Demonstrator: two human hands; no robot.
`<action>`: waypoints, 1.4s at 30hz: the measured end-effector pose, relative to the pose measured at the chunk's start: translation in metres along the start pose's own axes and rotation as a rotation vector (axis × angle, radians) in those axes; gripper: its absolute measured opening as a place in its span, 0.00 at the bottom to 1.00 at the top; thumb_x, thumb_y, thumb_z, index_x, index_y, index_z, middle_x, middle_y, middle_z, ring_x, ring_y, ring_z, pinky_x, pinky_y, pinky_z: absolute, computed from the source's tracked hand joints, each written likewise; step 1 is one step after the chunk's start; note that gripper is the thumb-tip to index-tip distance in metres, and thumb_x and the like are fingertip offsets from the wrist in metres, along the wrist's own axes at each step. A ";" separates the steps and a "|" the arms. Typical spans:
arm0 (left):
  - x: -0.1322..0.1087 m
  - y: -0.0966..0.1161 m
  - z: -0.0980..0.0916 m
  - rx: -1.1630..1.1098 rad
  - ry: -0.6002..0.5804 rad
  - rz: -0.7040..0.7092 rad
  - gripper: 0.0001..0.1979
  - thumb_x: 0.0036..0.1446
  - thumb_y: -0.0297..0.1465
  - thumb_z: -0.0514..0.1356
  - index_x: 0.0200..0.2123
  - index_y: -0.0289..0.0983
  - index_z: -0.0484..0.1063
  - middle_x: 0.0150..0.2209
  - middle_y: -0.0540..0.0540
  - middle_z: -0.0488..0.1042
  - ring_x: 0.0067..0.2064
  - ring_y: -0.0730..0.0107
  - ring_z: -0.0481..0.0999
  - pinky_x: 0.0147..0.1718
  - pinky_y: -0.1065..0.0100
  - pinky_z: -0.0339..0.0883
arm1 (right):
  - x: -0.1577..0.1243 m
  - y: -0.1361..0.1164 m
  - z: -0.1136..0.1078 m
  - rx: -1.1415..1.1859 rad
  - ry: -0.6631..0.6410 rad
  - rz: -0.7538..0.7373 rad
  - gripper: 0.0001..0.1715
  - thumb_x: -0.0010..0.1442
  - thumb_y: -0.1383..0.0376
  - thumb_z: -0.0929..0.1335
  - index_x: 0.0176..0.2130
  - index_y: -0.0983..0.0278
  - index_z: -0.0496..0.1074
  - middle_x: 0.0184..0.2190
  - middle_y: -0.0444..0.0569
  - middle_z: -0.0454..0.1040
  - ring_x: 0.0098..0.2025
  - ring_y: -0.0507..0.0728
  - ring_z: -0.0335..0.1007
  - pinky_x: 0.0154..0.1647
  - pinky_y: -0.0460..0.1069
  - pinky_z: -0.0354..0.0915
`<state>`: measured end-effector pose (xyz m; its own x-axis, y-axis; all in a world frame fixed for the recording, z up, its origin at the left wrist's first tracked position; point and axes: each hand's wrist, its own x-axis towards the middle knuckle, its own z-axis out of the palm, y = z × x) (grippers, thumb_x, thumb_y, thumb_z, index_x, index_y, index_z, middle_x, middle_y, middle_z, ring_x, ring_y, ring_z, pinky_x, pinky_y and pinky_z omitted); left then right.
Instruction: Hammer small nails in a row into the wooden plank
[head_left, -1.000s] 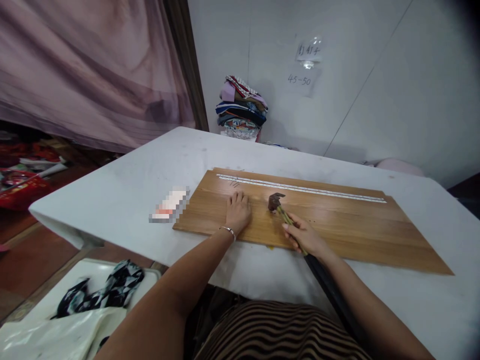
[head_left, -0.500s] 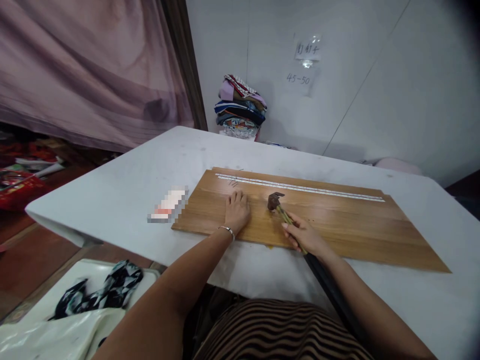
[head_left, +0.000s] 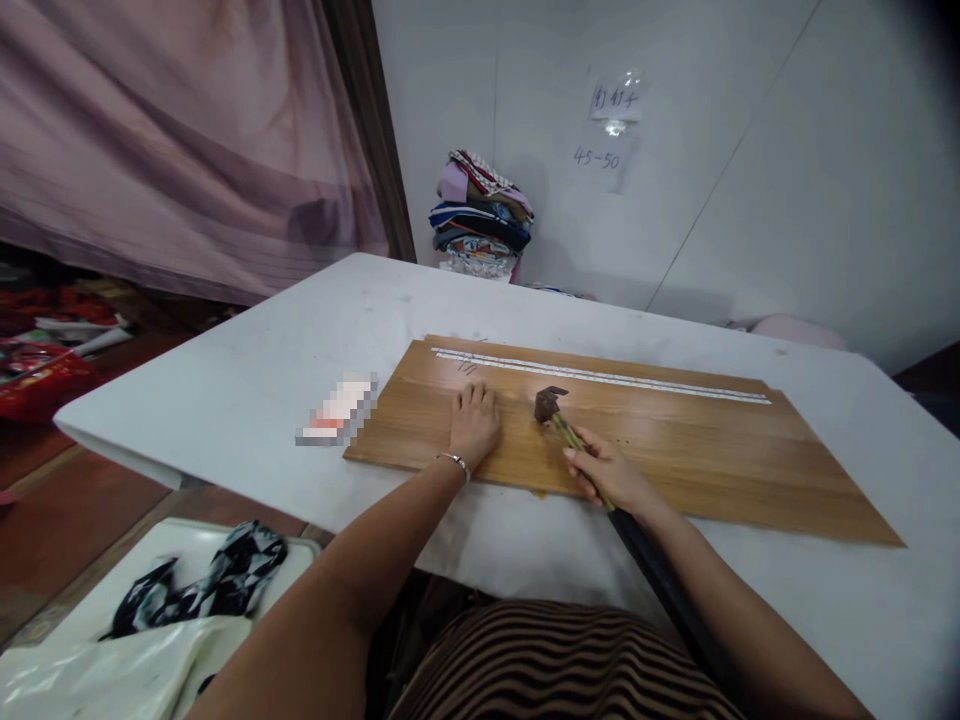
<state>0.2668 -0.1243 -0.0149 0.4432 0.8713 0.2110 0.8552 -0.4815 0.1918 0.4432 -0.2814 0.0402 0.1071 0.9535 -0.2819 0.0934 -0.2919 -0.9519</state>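
Note:
My right hand is wrapped round the handle of a claw hammer. Its rusty brown head rests on or just over a wooden board, the claw pointing right; the long dark lower handle runs back along my forearm. Palm down on the board, left of the hammer head, lies my left hand with its fingers stretched forward and slightly bent. Just beyond those fingertips are several thin dark nails. Two white strips with fine markings run along the board's far side.
The board lies on a white table. A blurred-out flat object sits left of it. Folded cloths are stacked by the wall behind. At lower left, a patterned cloth lies on a white stool.
Almost nothing differs. Both hands and the hammer keep their places on the board; the view has shifted only very slightly.

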 end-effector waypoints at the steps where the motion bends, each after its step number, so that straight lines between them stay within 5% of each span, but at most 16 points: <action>1: 0.000 0.000 0.000 0.003 0.004 0.002 0.19 0.66 0.30 0.46 0.53 0.38 0.70 0.63 0.38 0.66 0.65 0.51 0.59 0.62 0.49 0.54 | 0.000 0.001 0.000 0.003 -0.002 0.000 0.39 0.56 0.52 0.68 0.63 0.61 0.62 0.23 0.35 0.65 0.13 0.44 0.53 0.10 0.41 0.53; 42: 0.000 0.000 0.001 0.027 0.016 0.015 0.19 0.67 0.31 0.45 0.53 0.36 0.71 0.62 0.38 0.67 0.64 0.50 0.61 0.62 0.50 0.55 | 0.003 0.001 0.001 0.000 -0.020 0.005 0.39 0.55 0.51 0.68 0.62 0.63 0.63 0.23 0.34 0.65 0.12 0.44 0.53 0.10 0.42 0.53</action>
<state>0.2668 -0.1237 -0.0157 0.4520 0.8621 0.2293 0.8554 -0.4918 0.1628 0.4425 -0.2784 0.0377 0.0879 0.9532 -0.2891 0.0929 -0.2969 -0.9504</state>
